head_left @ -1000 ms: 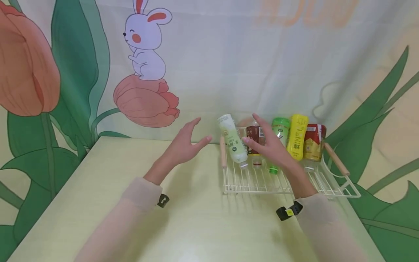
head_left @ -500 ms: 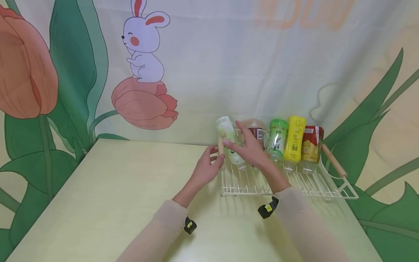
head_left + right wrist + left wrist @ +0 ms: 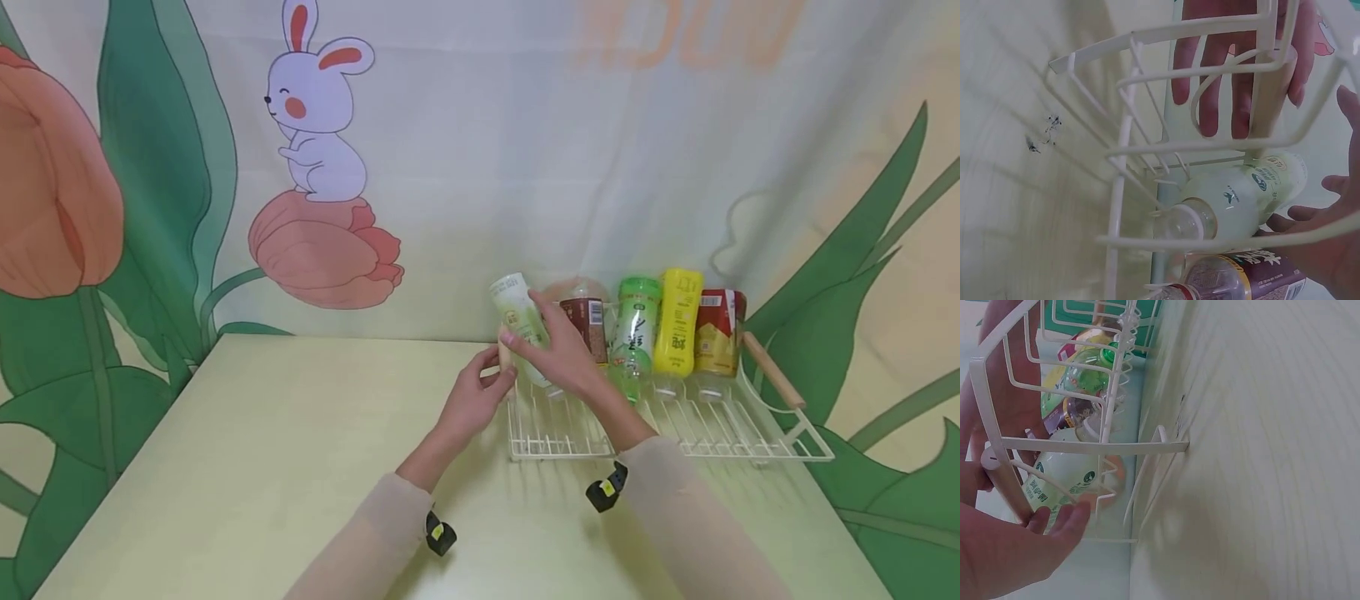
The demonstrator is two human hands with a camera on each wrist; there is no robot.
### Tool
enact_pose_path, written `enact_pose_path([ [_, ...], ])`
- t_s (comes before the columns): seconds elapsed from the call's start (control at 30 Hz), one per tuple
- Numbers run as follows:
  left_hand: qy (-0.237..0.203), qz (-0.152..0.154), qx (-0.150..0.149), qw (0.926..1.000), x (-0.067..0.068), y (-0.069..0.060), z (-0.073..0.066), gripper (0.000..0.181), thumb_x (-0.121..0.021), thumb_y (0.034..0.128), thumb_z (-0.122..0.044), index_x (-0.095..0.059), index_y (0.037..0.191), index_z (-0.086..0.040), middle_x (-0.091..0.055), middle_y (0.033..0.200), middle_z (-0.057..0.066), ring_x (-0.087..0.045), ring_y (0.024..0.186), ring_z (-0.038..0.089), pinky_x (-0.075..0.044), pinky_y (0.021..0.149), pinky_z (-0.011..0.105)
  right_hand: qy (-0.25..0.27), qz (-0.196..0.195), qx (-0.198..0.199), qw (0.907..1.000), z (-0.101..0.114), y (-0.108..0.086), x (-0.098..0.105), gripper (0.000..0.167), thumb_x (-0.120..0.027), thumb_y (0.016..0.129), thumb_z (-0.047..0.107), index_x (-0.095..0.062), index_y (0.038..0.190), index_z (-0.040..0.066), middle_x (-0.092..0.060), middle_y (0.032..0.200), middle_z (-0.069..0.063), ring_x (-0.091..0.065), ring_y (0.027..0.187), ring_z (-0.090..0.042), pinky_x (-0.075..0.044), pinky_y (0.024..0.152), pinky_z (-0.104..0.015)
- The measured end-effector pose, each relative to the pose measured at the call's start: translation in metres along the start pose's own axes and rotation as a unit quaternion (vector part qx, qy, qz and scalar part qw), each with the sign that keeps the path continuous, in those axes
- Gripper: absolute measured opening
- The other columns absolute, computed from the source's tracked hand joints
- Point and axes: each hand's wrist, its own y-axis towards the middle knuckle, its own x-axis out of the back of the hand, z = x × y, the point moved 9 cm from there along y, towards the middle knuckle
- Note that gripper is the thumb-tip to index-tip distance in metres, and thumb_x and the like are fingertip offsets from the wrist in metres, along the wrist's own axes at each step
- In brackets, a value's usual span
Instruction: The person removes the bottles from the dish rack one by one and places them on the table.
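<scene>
The pale green bottle (image 3: 517,312) is lying at the left end of the white wire rack (image 3: 712,457), which is standing on the bench (image 3: 262,450). Its long axis is running aslant: the cap is pointing low and toward the person, slightly right, while the base is sitting higher, toward the backdrop and to the left. The right hand (image 3: 562,358) is the nearer; the bottle is lying just to its left, partly behind the thumb.

The right hand is reaching in from above the rack, thumb and fingers parted and fairly straight. In the right wrist view its fingertips are appearing at the bottle's side, but the thumb is showing no clear contact, so I am recording no firm hold.

The left hand (image 3: 468,400) is approaching the same end from outside. It is gripping the left wooden handle (image 3: 1269,103) between thumb and fingers, that handle lying between its palm and the bottle.

A dark-labelled bottle (image 3: 587,325) is lying next along, to the right, and appears to be the closest neighbour. Farther right, a green bottle (image 3: 636,329), a yellow bottle (image 3: 678,321) and a red-and-gold bottle (image 3: 718,333) are following in line.
</scene>
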Motion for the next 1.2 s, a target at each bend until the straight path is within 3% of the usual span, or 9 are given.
enact_pose_path([
  [0.17,-0.024,-0.005,-0.005,0.9997,-0.003,-0.002,0.002,0.06,-0.059,0.1098,-0.024,-0.036,0.162,-0.005,-0.048,0.156,0.013,-0.061,0.133,0.03,-0.058,0.1,0.046,-0.009,-0.017,0.001,0.9998,-0.002,-0.002,0.001,0.09,-0.068,0.1,0.056,-0.028,0.167,0.012,-0.037,0.167,-0.014,-0.042,0.148,-0.041,-0.041,0.115,-0.065],
  [0.47,-0.024,-0.037,-0.013,0.9989,-0.004,-0.002,0.002,0.059,-0.059,0.1084,-0.019,-0.038,0.161,-0.004,-0.05,0.154,0.013,-0.063,0.13,0.031,-0.058,0.101,0.051,-0.015,-0.022,-0.001,0.9996,-0.006,-0.003,-0.002,0.082,-0.07,0.102,0.042,-0.032,0.164,0.005,-0.049,0.155,-0.02,-0.055,0.131,-0.038,-0.049,0.105,-0.06],
  [0.57,-0.02,-0.035,-0.013,0.9991,-0.004,-0.002,0.003,0.06,-0.059,0.1085,-0.02,-0.038,0.162,-0.004,-0.05,0.154,0.013,-0.063,0.13,0.031,-0.059,0.099,0.047,-0.028,-0.008,-0.001,0.9996,-0.01,-0.003,-0.007,0.081,-0.069,0.103,0.032,-0.027,0.165,0.002,-0.045,0.157,-0.023,-0.051,0.137,-0.041,-0.045,0.111,-0.06],
  [0.7,-0.017,-0.035,-0.018,0.9991,-0.005,0.0,0.005,0.058,-0.059,0.1088,-0.021,-0.04,0.161,-0.004,-0.051,0.153,0.014,-0.064,0.128,0.032,-0.061,0.095,0.042,-0.049,0.012,0.011,0.9987,-0.015,-0.005,-0.014,0.083,-0.067,0.103,0.017,-0.016,0.166,-0.003,-0.033,0.165,-0.029,-0.036,0.151,-0.045,-0.031,0.123,-0.06],
  [0.83,-0.015,-0.033,-0.02,0.9991,-0.006,0.002,0.006,0.058,-0.058,0.109,-0.023,-0.04,0.16,-0.003,-0.052,0.153,0.014,-0.064,0.127,0.031,-0.061,0.094,0.04,-0.044,0.012,0.031,0.9985,-0.014,-0.004,-0.014,0.078,-0.067,0.101,0.008,-0.021,0.164,-0.002,-0.045,0.152,-0.03,-0.052,0.134,-0.046,-0.046,0.111,-0.06],
  [0.97,-0.013,-0.038,-0.013,0.9991,-0.004,0.002,0.008,0.059,-0.059,0.1087,-0.027,-0.041,0.161,-0.006,-0.052,0.152,0.011,-0.064,0.128,0.03,-0.061,0.095,0.041,-0.05,0.015,0.035,0.998,-0.014,-0.002,-0.016,0.076,-0.069,0.102,0.011,-0.024,0.162,0.002,-0.053,0.139,-0.023,-0.06,0.116,-0.038,-0.055,0.096,-0.054],
  [1.2,-0.018,-0.036,-0.007,0.9992,-0.004,0.002,0.01,0.059,-0.059,0.1091,-0.029,-0.04,0.161,-0.008,-0.052,0.152,0.011,-0.063,0.128,0.03,-0.059,0.097,0.041,-0.075,0.021,-0.009,0.9969,-0.019,-0.005,-0.016,0.089,-0.07,0.103,0.022,-0.012,0.169,0.006,-0.047,0.154,-0.024,-0.06,0.123,-0.041,-0.054,0.1,-0.055],
])
